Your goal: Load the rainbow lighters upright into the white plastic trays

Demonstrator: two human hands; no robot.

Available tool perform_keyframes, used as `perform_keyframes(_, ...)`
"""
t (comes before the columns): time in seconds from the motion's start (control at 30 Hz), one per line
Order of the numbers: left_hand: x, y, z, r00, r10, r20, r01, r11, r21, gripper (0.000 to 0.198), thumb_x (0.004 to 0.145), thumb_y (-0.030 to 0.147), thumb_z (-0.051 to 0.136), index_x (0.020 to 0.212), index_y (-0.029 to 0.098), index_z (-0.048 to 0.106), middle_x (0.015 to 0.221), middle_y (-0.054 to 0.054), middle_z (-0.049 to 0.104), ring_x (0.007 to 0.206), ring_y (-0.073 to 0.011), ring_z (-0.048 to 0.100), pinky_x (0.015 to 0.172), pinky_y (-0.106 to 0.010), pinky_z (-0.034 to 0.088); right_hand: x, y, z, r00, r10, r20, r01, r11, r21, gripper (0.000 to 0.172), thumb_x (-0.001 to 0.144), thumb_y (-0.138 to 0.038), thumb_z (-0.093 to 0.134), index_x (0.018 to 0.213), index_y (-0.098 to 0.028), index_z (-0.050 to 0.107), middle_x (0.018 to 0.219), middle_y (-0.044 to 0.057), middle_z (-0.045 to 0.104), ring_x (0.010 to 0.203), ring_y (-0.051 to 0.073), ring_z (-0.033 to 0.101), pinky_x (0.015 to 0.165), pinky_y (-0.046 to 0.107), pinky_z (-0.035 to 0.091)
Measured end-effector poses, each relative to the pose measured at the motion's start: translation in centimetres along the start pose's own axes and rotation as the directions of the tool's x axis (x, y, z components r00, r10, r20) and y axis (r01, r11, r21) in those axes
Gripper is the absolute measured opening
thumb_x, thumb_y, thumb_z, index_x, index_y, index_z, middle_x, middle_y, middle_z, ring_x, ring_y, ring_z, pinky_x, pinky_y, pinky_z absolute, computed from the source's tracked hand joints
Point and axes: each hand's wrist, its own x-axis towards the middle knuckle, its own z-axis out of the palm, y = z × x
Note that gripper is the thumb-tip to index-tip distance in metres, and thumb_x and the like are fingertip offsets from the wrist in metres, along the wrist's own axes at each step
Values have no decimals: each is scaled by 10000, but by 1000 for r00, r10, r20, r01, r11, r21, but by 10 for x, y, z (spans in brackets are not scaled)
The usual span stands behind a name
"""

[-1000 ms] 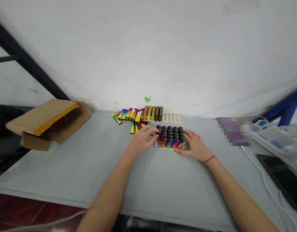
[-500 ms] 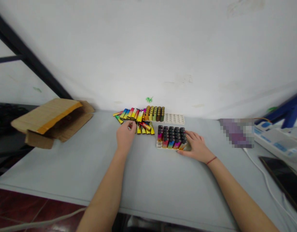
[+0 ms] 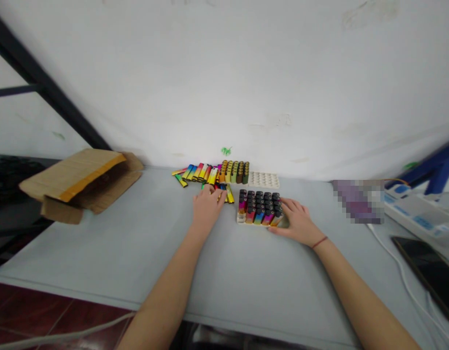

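Over the front of a pile of shiny, multicoloured flat sleeves (image 3: pixel 198 171) lies my left hand (image 3: pixel 206 211). Its fingers are apart and bent downward, and the fingertips are partly hidden among the sleeves. My right hand (image 3: pixel 297 222) grips the right end of a white tray (image 3: pixel 241 219), thumb at the front edge and fingers along the far side. Upright lighters (image 3: pixel 260 206) with black tops and colourful bodies fill most of this tray. At its front left corner, one slot holds no lighter.
Behind stand gold-topped pieces (image 3: pixel 234 171) in rows, beside a white holder (image 3: pixel 263 180) with bare slots. An open cardboard box (image 3: pixel 81 175) lies at the left. To the right are a pixelated object (image 3: pixel 357 201), a white cable (image 3: pixel 395 262), a power strip (image 3: pixel 421 211) and a dark phone (image 3: pixel 428 272).
My left hand has moved right, from the near left side of the pile onto the sleeves at its front. My right hand and the tray of lighters have stayed in place.
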Motion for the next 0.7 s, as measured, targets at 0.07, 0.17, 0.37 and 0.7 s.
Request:
perform_keyframes(0.07,0,-1,0,1000,-25,-16,25,1000,-1,345,987,395,453,943,206,738,1041,-106,626,901,-229,624,753,-323,423,0,0,0,1000,1,2,-1,1000,3,728,782,-674,648,1337,-208,575,1413,173,557,1258,376,508,995,522,417)
perform_keyframes(0.17,0,-3,1,996,-82,-40,83,996,14,293,957,405,505,993,198,709,1051,-116,626,942,-259,629,774,-338,443,0,0,0,1000,0,-3,0,1000,8,726,786,-676,641,1339,-211,570,1419,173,554,1260,371,507,999,521,412)
perform_keyframes(0.37,-2,-5,1,988,-156,21,156,988,17,283,945,346,505,1133,206,664,1055,-135,678,953,-289,655,775,-369,468,-1,1,1,1000,2,-7,-2,1000,12,737,788,-683,635,1344,-204,566,1417,178,556,1258,376,507,999,535,411)
perform_keyframes(0.7,8,-16,9,987,-159,-3,141,888,-438,300,912,245,466,1064,157,709,990,-130,740,887,-248,668,788,-335,487,-1,1,1,1000,-9,-13,9,1000,-1,720,793,-679,628,1344,-220,570,1405,183,562,1252,387,510,997,552,413)
